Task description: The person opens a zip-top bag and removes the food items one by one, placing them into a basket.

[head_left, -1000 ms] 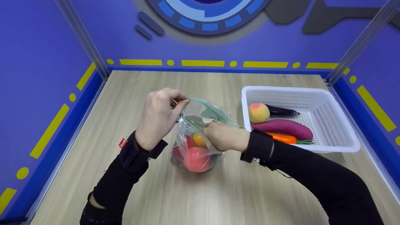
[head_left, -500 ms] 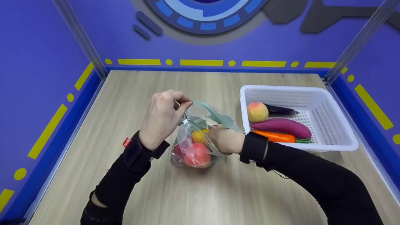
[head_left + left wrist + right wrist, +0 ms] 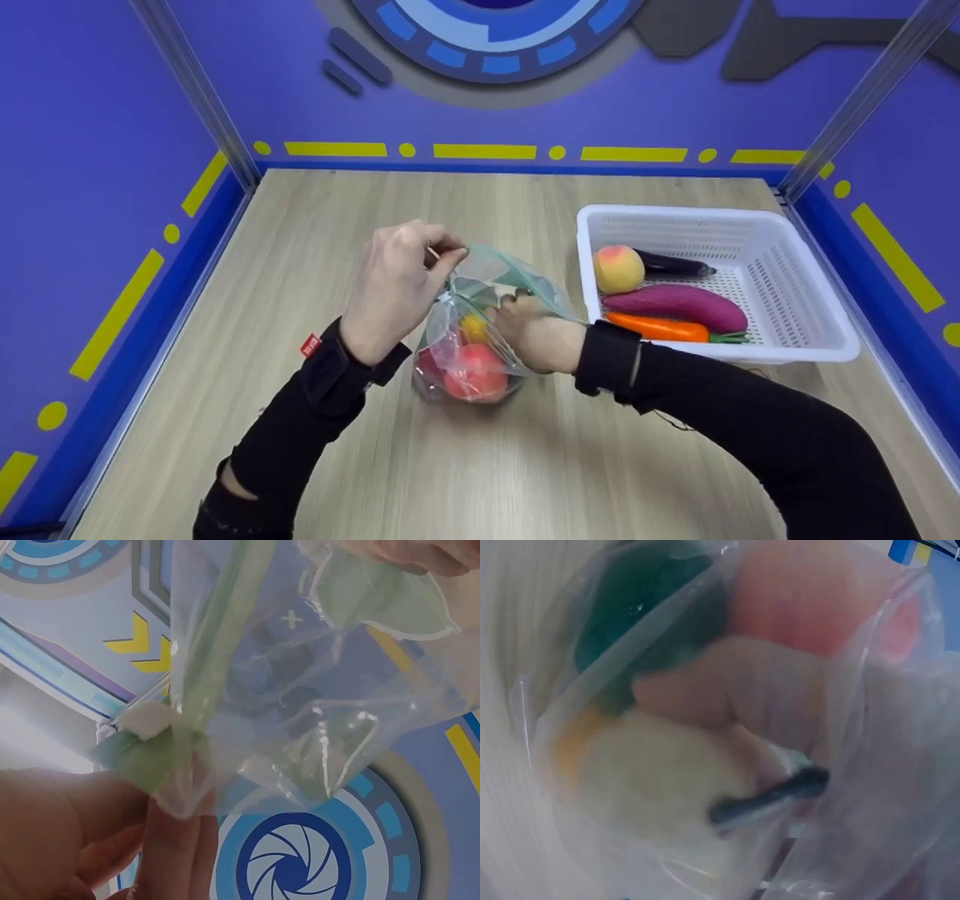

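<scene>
A clear plastic bag with a green zip edge (image 3: pixel 439 341) stands in mid-table. My left hand (image 3: pixel 401 281) pinches its rim at the left corner; the left wrist view shows the thumb and fingers on the green strip. Through the mouth, my right hand (image 3: pixel 536 337) reaches inside. It holds a pale yellowish fruit (image 3: pixel 660 772) with a dark stem, the thumb lying along its upper side. Also in the bag are a pinkish-red round fruit (image 3: pixel 476 375), a yellow item (image 3: pixel 474 328) and a dark green item (image 3: pixel 645 615). Film blurs the right wrist view.
A white perforated basket (image 3: pixel 821 285) stands to the right. In it lie a peach (image 3: pixel 619 270), a dark eggplant (image 3: pixel 675 265), a purple sweet potato (image 3: pixel 679 307) and an orange carrot (image 3: pixel 660 328). Blue panels (image 3: pixel 480 124) enclose the wooden table (image 3: pixel 330 202).
My left hand has shifted slightly right and down with the bag's rim. The right hand stays inside the bag, a little lower than before. The basket's contents look the same.
</scene>
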A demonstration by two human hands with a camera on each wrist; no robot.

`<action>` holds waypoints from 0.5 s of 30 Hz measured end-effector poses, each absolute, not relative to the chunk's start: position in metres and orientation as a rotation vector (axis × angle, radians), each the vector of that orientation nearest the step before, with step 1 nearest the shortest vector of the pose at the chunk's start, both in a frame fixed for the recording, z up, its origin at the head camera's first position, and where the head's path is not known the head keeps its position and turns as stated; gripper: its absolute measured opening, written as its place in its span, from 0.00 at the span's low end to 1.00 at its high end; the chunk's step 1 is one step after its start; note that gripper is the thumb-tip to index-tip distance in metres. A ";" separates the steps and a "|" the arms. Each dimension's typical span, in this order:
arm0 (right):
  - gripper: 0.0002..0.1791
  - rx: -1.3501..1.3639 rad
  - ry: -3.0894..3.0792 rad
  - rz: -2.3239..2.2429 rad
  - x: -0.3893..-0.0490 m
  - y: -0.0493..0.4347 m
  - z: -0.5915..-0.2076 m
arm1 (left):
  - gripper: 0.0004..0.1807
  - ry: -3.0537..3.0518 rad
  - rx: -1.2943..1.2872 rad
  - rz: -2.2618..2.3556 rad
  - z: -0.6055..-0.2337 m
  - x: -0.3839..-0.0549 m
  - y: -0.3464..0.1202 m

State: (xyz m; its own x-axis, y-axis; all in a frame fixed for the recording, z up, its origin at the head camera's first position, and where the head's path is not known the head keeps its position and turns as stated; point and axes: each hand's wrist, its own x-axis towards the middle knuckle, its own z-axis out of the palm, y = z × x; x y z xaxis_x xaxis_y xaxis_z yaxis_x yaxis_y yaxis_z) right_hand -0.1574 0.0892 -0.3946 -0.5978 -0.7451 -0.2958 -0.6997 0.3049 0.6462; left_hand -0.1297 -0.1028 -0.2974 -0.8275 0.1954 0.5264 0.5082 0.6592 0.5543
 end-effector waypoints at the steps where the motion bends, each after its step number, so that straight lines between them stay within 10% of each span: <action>1: 0.23 1.361 -2.469 -1.115 -0.157 0.091 -0.392 | 0.02 -2.446 -0.550 -1.002 -0.298 -0.130 -0.103; 15: 0.34 1.133 -2.792 0.192 -0.145 0.084 -0.347 | 0.03 -2.424 -0.530 -0.978 -0.298 -0.134 -0.102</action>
